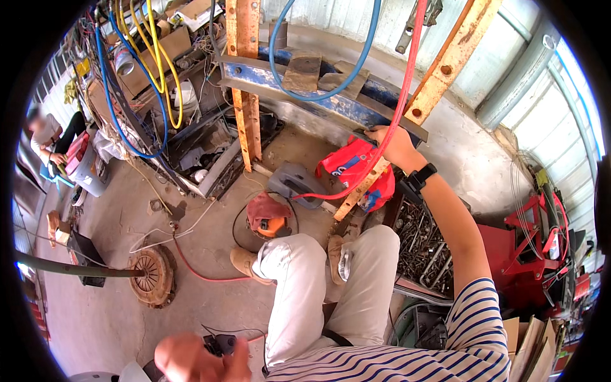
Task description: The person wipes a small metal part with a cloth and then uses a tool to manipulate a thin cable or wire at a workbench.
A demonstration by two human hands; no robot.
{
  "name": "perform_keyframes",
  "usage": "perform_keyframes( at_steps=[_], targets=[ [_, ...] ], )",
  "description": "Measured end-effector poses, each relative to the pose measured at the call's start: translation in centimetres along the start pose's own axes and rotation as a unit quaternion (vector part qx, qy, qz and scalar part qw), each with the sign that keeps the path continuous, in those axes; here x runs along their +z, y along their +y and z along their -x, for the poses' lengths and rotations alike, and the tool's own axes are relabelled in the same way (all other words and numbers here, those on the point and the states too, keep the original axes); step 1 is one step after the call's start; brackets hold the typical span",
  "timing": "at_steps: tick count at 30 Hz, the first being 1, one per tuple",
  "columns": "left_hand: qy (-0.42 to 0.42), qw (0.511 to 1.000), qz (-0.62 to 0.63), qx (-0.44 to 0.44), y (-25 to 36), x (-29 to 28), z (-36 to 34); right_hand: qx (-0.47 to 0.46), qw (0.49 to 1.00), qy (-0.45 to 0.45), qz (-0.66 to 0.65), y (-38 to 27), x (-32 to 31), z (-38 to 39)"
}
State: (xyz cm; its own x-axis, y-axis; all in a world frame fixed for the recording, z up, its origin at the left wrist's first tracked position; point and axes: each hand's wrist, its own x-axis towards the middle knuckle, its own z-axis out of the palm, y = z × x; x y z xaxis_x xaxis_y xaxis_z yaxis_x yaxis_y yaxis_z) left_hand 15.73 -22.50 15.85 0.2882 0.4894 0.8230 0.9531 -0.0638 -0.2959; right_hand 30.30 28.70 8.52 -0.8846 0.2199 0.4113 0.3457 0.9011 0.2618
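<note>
My right hand (394,145) grips the dark edge at the right end of a scuffed blue steel beam (296,83), beside a rusty orange perforated upright (436,76); dark steel plates lie on the beam. A red hose (407,83) hangs past my fingers. Below are a red printed bag (337,162) and a grey plastic case (299,184). My left hand (200,356) is low at the bottom edge, smeared by motion near a small black object (223,344); whether it holds anything is unclear. An orange tool (273,226) under a maroon cloth sits beside my boots.
Rusty clutch plate (151,283) and green pole (76,270) at left. Seated person (51,140) by a bucket, far left. Cluttered shelving (146,70) with blue and yellow hoses, upper left. Bin of metal parts (420,242) and red machinery (509,254) at right. Blue hose loop (318,95) hangs ahead.
</note>
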Motion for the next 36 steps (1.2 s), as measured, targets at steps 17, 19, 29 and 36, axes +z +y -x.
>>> perform_keyframes(
  at_steps=[17,19,29,36],
  targets=[
    [-0.167,0.916,0.020,-0.365,0.7,4.2,7.3,0.041,0.999,-0.002,-0.010,-2.1,3.0,-4.9],
    [-0.154,0.895,0.108,-0.404,0.1,6.0,7.0,0.026,1.000,-0.008,-0.008,-1.8,3.0,-4.8],
    [-0.204,0.862,0.234,-0.402,1.1,12.1,6.5,0.025,0.999,-0.004,0.024,-2.3,1.3,-2.5],
    [-0.202,0.866,0.265,-0.373,2.1,13.7,4.0,0.087,0.996,0.010,0.026,-2.1,3.9,-1.6]
  ],
)
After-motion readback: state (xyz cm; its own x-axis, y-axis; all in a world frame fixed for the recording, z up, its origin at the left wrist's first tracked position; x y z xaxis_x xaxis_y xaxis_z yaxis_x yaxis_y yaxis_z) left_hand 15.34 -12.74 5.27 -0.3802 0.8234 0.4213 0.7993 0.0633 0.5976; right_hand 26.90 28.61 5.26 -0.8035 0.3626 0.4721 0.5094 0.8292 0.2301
